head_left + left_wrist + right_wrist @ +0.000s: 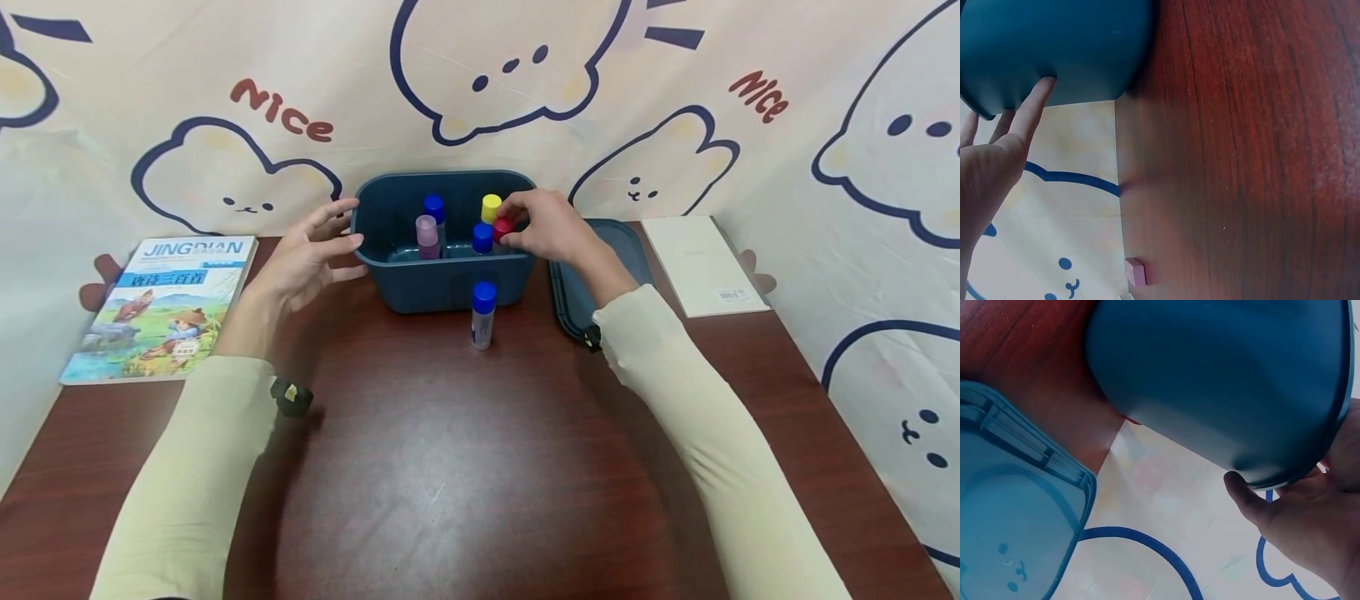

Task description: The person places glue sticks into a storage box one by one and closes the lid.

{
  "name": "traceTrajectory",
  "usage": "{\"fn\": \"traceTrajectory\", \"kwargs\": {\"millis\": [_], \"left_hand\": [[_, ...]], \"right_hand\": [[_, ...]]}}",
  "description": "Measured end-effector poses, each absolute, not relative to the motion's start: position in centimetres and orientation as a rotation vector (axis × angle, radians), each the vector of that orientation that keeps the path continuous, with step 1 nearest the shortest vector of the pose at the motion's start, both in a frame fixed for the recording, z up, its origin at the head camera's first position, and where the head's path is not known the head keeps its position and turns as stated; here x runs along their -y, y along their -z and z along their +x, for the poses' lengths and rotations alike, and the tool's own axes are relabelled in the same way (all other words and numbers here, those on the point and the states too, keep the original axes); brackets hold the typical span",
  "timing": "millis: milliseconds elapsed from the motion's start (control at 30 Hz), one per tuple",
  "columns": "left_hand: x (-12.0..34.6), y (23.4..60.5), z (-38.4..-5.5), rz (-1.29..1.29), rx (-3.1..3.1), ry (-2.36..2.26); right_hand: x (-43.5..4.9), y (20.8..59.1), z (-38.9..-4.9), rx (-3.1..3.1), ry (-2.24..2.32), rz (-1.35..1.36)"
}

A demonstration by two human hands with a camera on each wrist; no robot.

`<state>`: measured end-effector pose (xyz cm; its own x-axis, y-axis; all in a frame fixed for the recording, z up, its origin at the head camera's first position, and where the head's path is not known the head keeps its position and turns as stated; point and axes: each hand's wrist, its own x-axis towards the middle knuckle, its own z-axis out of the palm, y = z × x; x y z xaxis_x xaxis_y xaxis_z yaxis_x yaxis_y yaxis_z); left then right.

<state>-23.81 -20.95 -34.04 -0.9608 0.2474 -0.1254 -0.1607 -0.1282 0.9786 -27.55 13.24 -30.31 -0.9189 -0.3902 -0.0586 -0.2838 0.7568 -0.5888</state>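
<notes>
A dark blue plastic bin [450,287] stands near the back of the table and holds several small capped tubes. Inside are a pink tube [427,237], a blue-capped one [434,208] behind it, another blue-capped tube [482,239] and a yellow-capped tube [491,208]. My right hand [551,227] reaches over the bin's right rim and pinches the red-capped tube [502,228]; its lower part is hidden. With fingers fairly straight, my left hand [303,254] touches the bin's left side [1085,69]. One blue-capped tube [483,317] stands upright on the table before the bin.
The bin's lid [611,250] lies right of it, partly under my right forearm. Farther right is a white book or box [703,265]. A picture-covered book [165,308] lies at the left. A patterned cloth [480,92] hangs close behind the bin.
</notes>
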Motion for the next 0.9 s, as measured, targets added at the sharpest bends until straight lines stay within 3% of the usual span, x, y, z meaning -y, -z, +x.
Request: {"fn": "traceTrajectory", "kwargs": {"millis": [900], "left_hand": [[20.9, 33.8, -23.5, 0.113, -1.884, -2.147]], "right_hand": [[-14.7, 29.9, -25.9, -2.878, 0.999, -0.624]]}}
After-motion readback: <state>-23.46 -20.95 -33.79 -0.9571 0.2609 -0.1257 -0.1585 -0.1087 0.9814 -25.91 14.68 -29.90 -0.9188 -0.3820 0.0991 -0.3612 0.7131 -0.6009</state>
